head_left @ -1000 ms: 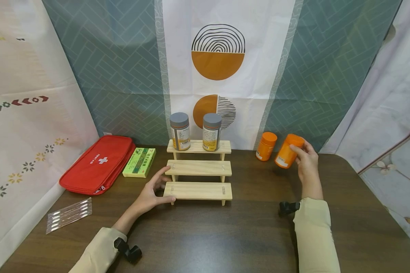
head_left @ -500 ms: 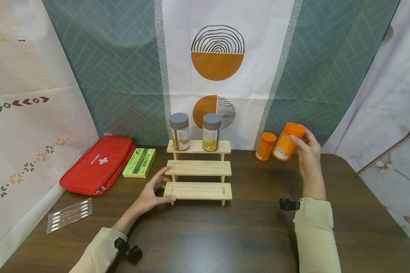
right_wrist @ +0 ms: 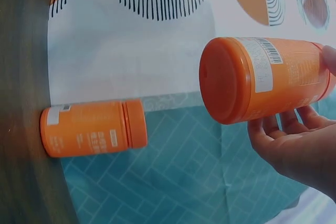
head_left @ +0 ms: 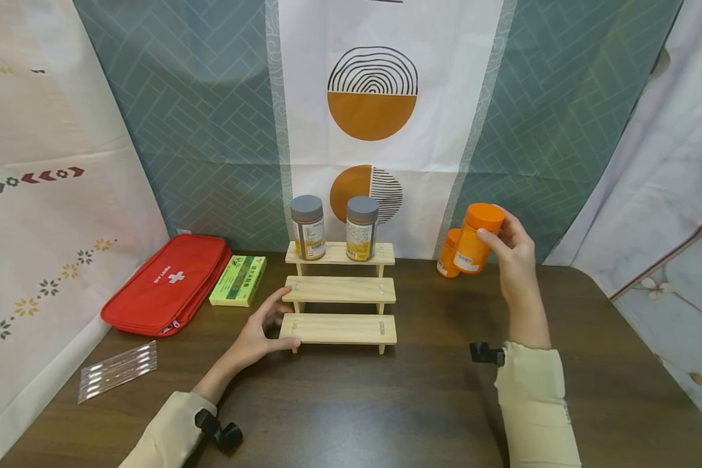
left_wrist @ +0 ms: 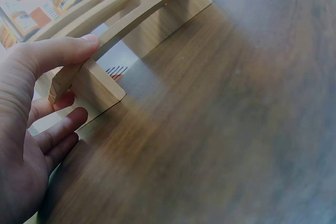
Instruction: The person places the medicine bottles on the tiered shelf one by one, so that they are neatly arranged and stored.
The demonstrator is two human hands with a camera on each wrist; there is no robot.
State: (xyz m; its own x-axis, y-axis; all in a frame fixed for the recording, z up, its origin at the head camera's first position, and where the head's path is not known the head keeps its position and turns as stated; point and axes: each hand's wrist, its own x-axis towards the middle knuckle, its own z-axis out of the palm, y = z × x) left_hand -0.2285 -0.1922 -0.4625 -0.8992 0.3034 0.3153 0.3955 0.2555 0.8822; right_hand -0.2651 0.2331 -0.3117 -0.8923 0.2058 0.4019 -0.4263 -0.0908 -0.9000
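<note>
My right hand (head_left: 511, 257) grips an orange bottle (head_left: 472, 244) by its upper part and holds it in the air, right of the wooden three-step rack (head_left: 340, 289). In the right wrist view the orange bottle (right_wrist: 262, 80) lies in my fingers (right_wrist: 286, 140), and a second orange bottle (right_wrist: 92, 128) stands on the table behind it. That second bottle (head_left: 446, 260) is half hidden in the head view. My left hand (head_left: 263, 328) rests on the left end of the rack's lowest step; the thumb (left_wrist: 58, 56) lies on top of the step (left_wrist: 84, 72), fingers underneath.
Two grey-capped jars (head_left: 307, 226) (head_left: 362, 227) stand on the rack's top step. A green box (head_left: 238, 278) and a red first-aid pouch (head_left: 166, 283) lie to the left. A clear packet of sticks (head_left: 117, 367) lies near the left edge of the brown table (head_left: 386, 403). Curtains hang behind.
My right hand has lifted the orange bottle up and to the left, in front of the second orange bottle. The left hand has stayed on the rack.
</note>
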